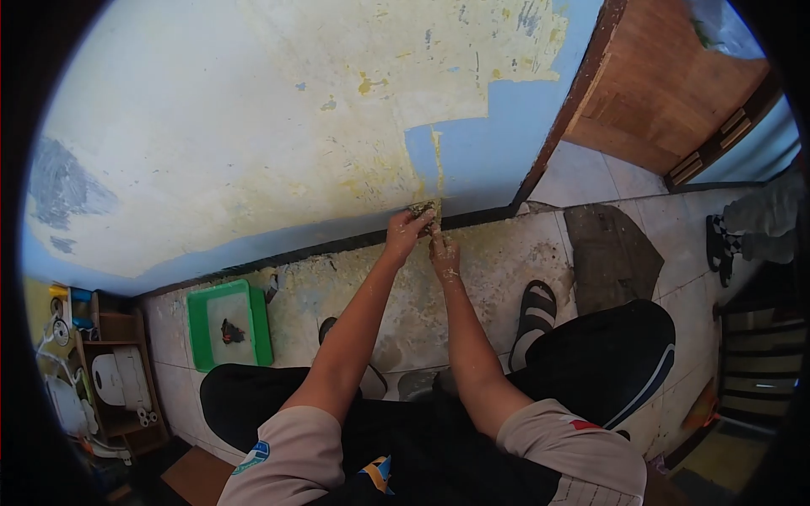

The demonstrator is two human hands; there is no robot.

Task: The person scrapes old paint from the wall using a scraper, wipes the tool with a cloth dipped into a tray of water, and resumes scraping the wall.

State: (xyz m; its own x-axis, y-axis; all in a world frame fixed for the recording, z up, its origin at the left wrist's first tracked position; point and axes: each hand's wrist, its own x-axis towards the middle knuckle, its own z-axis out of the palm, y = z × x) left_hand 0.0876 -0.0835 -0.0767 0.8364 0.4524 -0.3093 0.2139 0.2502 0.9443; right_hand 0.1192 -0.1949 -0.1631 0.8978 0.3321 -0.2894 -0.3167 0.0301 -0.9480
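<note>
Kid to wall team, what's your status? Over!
Left hand, right hand together, low at patchy-painted wall. Anything in their grip: can't tell. Green tray off left, out of the way.

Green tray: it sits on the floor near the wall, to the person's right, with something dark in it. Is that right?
Not quite: the head view shows the green tray to the person's left, not right. It does sit on the floor near the wall, with something dark in it.
</note>
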